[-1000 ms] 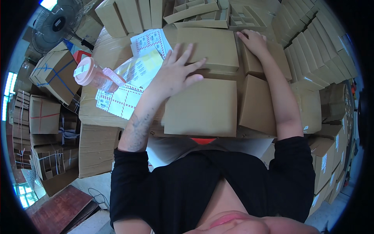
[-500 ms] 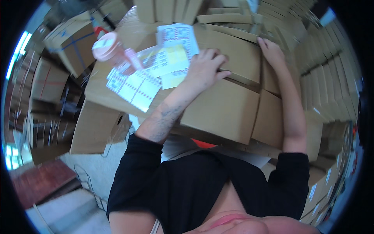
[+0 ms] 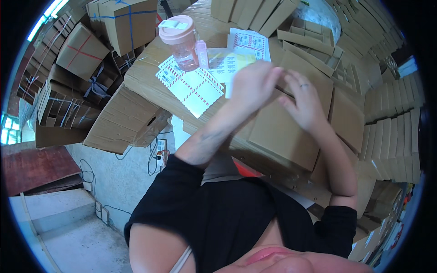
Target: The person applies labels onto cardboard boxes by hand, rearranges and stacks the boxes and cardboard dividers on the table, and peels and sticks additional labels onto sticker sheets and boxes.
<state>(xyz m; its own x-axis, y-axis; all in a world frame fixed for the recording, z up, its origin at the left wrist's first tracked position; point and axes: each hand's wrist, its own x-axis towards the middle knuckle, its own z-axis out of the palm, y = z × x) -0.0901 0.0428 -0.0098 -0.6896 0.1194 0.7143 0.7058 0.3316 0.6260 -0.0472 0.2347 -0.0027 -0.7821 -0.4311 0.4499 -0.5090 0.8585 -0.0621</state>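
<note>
The near carton (image 3: pixel 284 136) lies nearside of the open right hand (image 3: pixel 307 102) — closer than the blurred left hand (image 3: pixel 254 86). Left's grip: can't tell.

The bench (image 3: pixel 144 75) is topped with brown cardboard. Close to its left edge a pink-lidded clear cup (image 3: pixel 182 48) is stood, and printed sheets (image 3: pixel 193 91) are spread beside it toward the near edge. Along the near edge a carton (image 3: pixel 287 132) is laid, with a second carton (image 3: pixel 323 84) set behind it and a third carton (image 3: pixel 347 113) placed rightward. Toward the far edge, divided trays (image 3: pixel 300 38) and upright boxes (image 3: pixel 255 11) are kept.
</note>
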